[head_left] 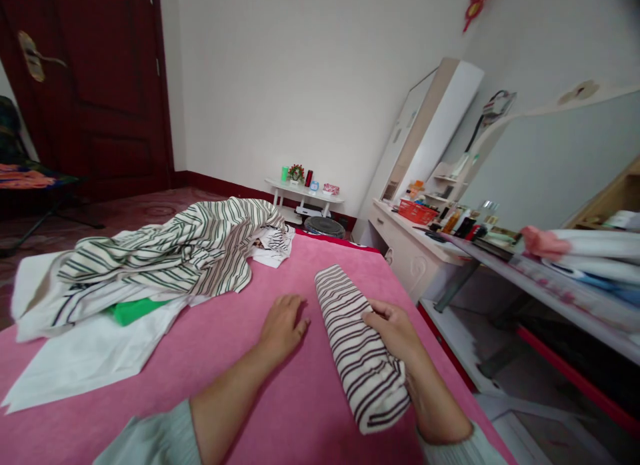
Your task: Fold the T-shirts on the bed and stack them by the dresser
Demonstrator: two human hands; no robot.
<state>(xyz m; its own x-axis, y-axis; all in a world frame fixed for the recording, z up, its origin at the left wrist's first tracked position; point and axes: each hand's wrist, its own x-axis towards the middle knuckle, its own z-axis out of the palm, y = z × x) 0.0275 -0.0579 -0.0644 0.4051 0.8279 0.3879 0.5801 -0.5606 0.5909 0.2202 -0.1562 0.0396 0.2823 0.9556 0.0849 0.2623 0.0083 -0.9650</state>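
A striped cloth (357, 352), white with dark lines and folded into a long narrow bundle, lies slantwise on the pink bed cover (295, 418). My right hand (397, 328) grips its right side, thumb on top and the fingers partly hidden beyond the edge. To the left of the bundle, my left hand (284, 328) rests on the cover, holding nothing, its thumb apart from the fingers. Farther left is a loose heap of striped clothes (200, 248), with white cloth (115, 358) and a green piece (137, 310) showing under it.
Along the right stand a white dressing table (400, 232) with bottles and a red basket (417, 213), and a nearer table (560, 285) carrying folded cloths. A low white stand (305, 190) is by the far wall. A dark red door (95, 85) is at the left.
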